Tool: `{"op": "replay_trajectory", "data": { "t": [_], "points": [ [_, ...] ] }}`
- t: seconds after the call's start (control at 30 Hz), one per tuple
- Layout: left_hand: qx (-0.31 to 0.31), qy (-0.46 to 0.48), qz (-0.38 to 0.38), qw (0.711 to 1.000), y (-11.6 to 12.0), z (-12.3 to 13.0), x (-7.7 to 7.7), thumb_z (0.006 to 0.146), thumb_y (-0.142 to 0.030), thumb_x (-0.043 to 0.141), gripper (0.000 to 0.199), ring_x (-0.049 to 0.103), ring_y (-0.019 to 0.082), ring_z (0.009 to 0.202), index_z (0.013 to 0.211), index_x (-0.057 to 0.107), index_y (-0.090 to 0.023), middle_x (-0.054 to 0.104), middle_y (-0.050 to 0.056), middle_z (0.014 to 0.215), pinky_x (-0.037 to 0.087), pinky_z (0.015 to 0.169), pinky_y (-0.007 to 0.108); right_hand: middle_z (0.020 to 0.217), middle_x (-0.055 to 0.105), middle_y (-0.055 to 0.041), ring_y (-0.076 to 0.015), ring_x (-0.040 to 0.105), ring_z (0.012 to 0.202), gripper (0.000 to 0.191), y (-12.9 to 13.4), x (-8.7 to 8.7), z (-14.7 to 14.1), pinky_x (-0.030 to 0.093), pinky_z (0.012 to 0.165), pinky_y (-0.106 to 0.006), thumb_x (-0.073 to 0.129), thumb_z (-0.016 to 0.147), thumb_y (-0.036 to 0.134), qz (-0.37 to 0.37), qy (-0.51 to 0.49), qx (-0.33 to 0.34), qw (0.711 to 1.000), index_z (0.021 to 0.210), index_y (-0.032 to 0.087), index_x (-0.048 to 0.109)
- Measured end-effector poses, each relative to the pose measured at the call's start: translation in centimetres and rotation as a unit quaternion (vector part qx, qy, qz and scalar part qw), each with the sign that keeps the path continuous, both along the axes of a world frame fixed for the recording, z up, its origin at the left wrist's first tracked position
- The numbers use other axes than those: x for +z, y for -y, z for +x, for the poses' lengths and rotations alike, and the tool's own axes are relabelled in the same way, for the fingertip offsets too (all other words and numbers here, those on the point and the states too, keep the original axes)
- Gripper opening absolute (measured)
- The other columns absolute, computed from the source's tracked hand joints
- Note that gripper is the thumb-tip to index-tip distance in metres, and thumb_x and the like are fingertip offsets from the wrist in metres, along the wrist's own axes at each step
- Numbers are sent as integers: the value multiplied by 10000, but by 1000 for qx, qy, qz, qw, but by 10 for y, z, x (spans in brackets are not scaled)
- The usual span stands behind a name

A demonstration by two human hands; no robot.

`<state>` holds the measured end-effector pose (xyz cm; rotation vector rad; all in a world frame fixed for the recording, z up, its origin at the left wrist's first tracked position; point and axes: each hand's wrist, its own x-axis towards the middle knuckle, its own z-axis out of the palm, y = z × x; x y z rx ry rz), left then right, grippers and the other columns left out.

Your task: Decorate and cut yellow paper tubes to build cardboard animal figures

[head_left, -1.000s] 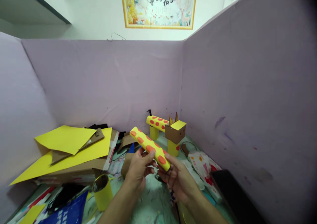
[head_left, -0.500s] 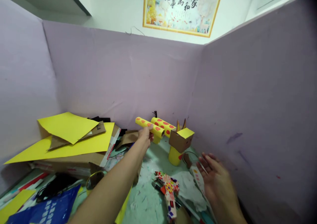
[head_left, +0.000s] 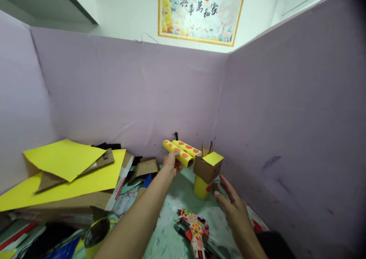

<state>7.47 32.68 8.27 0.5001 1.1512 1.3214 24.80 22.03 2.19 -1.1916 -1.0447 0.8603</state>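
Note:
My left hand (head_left: 172,163) is closed around a yellow tube with orange-red spots (head_left: 187,159). Beside that tube lies another spotted yellow tube (head_left: 187,147), with a black tuft (head_left: 175,136) at its far end. A small cardboard box head (head_left: 206,170) with a yellow top and two pointed ears sits on an upright yellow tube (head_left: 201,188). My right hand (head_left: 230,201) is open, fingers apart, just right of the box head and the upright tube, holding nothing visible.
Yellow sheets (head_left: 68,160) and cardboard are piled at the left. A flower-patterned glue gun (head_left: 196,228) lies at the front centre. At the front left are a yellow roll (head_left: 97,234) and a blue packet (head_left: 64,250). Purple panels (head_left: 134,87) enclose the table.
My right hand has moved left and up, closer to the box head. The tube in my left hand is now nearer the box head. The camera view has shifted slightly.

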Motion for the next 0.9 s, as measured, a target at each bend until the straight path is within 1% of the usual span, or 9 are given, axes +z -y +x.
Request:
{"op": "replay_trajectory", "data": {
  "t": [0.17,0.37,0.5,0.6,0.67,0.73,0.77,0.87,0.9],
  "points": [
    [-41,-27,1,999,-2,-1,-2,846,-337,537,333,581,216,951,1129,536,-160,569,81,1139,500,786,421,1330,493,-156,-303,461,1219,670,-5,-8,0,353,1012,-440,622,624,384,20,0,2,1000,1240,149,500],
    [-47,-44,-6,998,-1,-2,-2,848,-341,535,339,581,209,948,1136,529,-164,567,87,1142,500,785,421,1325,500,-151,-296,464,1220,639,-2,-6,-3,376,998,-430,615,621,342,19,-8,9,1000,1222,148,514],
    [-40,-53,-4,998,1,-3,4,848,-337,534,331,586,205,928,1128,532,-161,573,82,1125,506,768,409,1217,587,-139,-300,529,1147,568,2,-1,-3,423,947,-420,636,595,319,20,-11,-10,1000,1135,163,557],
    [-41,-65,14,997,21,-8,16,857,-352,517,318,595,189,873,1107,539,-157,586,69,1074,515,725,379,1057,654,-108,-288,596,1021,435,8,13,-3,458,883,-393,651,601,341,11,-36,-74,997,998,174,591],
    [-60,-78,32,995,51,-14,22,862,-367,505,303,596,155,781,1071,547,-152,601,58,999,515,658,335,973,667,-84,-272,607,963,369,17,27,-8,466,853,-371,670,595,365,8,-79,-85,993,908,183,600],
    [-99,-94,53,989,94,-20,22,858,-386,500,285,569,115,649,989,568,-142,612,36,879,480,551,269,947,671,-71,-258,598,966,359,31,42,-18,474,822,-341,702,577,389,-15,-142,-13,990,862,186,620],
    [-119,-104,65,985,119,-23,20,844,-392,510,285,545,100,588,937,580,-132,617,34,817,434,488,232,959,675,-72,-252,593,982,367,40,49,-26,482,800,-325,710,584,405,-44,-178,60,981,867,184,634],
    [-182,-148,101,967,191,-28,10,659,-412,684,373,530,120,518,873,623,-113,628,46,677,367,434,220,887,696,-94,-254,636,888,390,71,59,-57,505,699,-323,686,640,483,-165,-243,310,904,852,157,664],
    [-194,-165,109,961,212,-30,7,619,-404,706,393,532,128,529,868,635,-109,630,49,677,366,444,223,837,701,-95,-246,651,839,372,81,60,-67,505,692,-320,682,661,474,-185,-249,368,877,835,144,669]
  ]
}}
